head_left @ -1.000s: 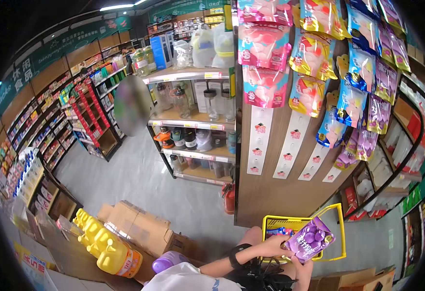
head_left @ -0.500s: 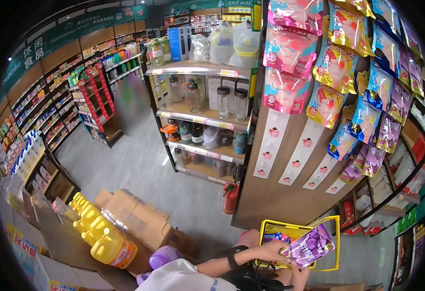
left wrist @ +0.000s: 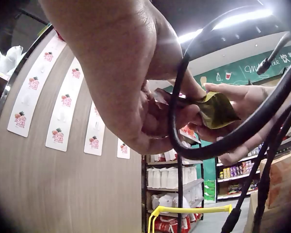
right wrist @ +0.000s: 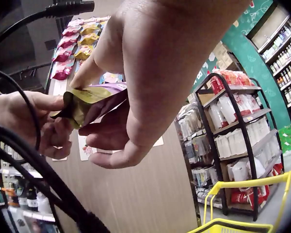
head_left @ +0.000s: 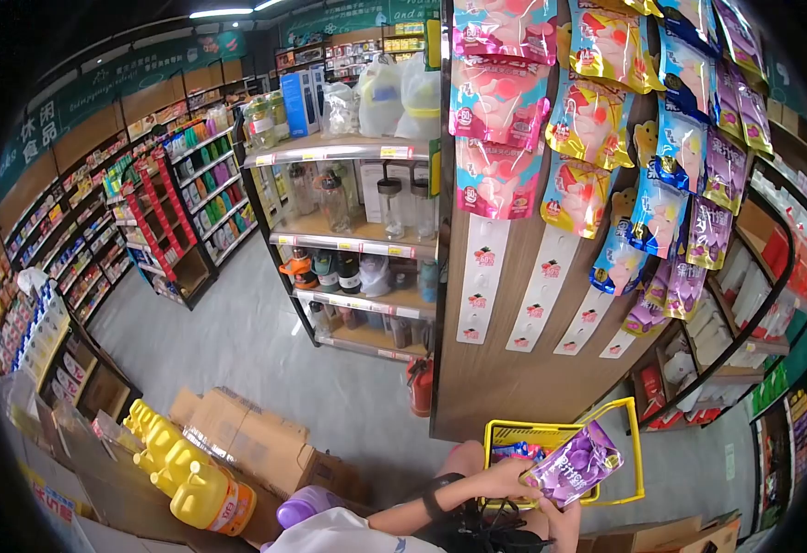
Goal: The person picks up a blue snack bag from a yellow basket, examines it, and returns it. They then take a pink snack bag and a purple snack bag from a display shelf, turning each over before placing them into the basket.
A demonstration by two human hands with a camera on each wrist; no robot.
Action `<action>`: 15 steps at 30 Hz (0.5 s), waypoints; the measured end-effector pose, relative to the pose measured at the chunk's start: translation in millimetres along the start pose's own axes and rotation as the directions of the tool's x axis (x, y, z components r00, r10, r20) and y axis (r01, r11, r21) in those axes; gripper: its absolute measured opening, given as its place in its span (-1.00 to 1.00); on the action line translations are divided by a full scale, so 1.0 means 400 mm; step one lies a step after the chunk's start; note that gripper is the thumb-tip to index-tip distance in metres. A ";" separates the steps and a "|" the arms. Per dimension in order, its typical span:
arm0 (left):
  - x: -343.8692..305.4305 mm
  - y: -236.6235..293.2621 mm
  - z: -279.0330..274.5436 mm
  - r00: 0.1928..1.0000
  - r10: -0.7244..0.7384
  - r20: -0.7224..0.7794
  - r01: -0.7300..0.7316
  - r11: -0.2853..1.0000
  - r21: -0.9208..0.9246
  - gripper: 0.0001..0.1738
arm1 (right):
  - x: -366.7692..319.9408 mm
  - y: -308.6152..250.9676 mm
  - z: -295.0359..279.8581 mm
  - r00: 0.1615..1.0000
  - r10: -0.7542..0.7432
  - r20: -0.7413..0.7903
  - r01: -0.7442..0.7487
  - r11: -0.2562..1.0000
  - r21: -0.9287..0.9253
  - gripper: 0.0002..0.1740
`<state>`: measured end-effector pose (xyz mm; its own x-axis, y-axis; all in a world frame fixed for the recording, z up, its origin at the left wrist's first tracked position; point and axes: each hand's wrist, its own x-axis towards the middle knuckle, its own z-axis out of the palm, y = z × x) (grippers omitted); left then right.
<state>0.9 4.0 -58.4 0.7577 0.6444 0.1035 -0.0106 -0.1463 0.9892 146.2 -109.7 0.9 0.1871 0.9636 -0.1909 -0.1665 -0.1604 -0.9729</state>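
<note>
A purple pouch printed with grapes (head_left: pixel 574 464) is held between both hands above a yellow basket (head_left: pixel 505 428). My left hand (head_left: pixel 511 481) pinches the pouch's left end between thumb and fingers. At the lower edge, my right hand (head_left: pixel 562 522) grips it. In the left wrist view the gold end of the pouch (left wrist: pixel 216 110) lies between the left hand (left wrist: pixel 136 82) and the right hand (left wrist: pixel 242 111). In the right wrist view the left hand (right wrist: pixel 34 116) pinches a corner of the pouch (right wrist: pixel 82 108), and the right hand (right wrist: pixel 140 82) curls round its other side.
Hanging pouches (head_left: pixel 500 101) cover the upper panel (head_left: pixel 477 392). Bottles stand on a shelf unit (head_left: pixel 357 235) left of it. Yellow jugs (head_left: pixel 205 498) and cardboard boxes (head_left: pixel 247 438) lie at the lower left. A red extinguisher (head_left: pixel 420 387) stands beside the panel. Black cables (left wrist: pixel 223 150) loop near the hands.
The head view has swung right, then back left. Both hands still hold the pouch above the basket, its tilt changed slightly.
</note>
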 end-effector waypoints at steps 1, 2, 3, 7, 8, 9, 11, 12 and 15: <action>0.000 -0.006 0.001 1.000 -0.013 0.006 0.013 1.000 0.003 -0.60 | -0.002 -0.006 0.003 1.000 0.003 -0.003 -0.003 1.000 0.009 -0.56; 0.000 -0.009 0.002 1.000 -0.027 0.012 0.027 1.000 0.004 -0.59 | -0.006 -0.012 0.005 1.000 0.007 -0.006 -0.007 1.000 0.018 -0.56; 0.001 -0.010 0.003 0.999 -0.031 0.009 0.031 0.999 0.020 -0.58 | -0.008 -0.016 0.005 1.000 0.012 -0.010 -0.012 1.000 0.026 -0.55; 0.003 0.002 -0.008 0.991 -0.108 0.079 0.098 0.988 0.123 -0.48 | 0.002 0.012 -0.011 1.000 -0.019 -0.014 0.019 1.000 0.018 -0.52; 0.003 0.007 -0.012 0.983 -0.145 0.114 0.126 0.979 0.160 -0.43 | 0.020 0.068 -0.033 0.998 -0.057 -0.026 0.058 0.997 0.049 -0.50; 0.002 0.001 -0.008 0.992 -0.103 0.074 0.091 0.985 0.148 -0.46 | 0.027 0.081 -0.032 0.995 -0.095 -0.039 0.098 0.992 0.080 -0.48; 0.001 -0.018 0.005 1.000 -0.019 -0.007 0.020 0.992 0.128 -0.51 | 0.029 0.093 -0.041 0.995 -0.092 -0.040 0.095 0.993 0.068 -0.45; 0.001 -0.016 0.005 1.000 -0.026 -0.005 0.026 0.992 0.123 -0.51 | 0.029 0.091 -0.040 0.995 -0.091 -0.040 0.093 0.994 0.062 -0.43; 0.000 -0.003 0.003 0.999 -0.045 0.002 0.045 0.992 0.118 -0.50 | 0.029 0.092 -0.040 0.993 -0.108 -0.049 0.110 0.993 0.048 -0.45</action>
<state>1.9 3.3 -59.6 0.7587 0.6488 0.0582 0.1007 -0.2050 0.9736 157.6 -107.8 -39.2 0.2513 0.9636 -0.0911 -0.1910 -0.0429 -0.9807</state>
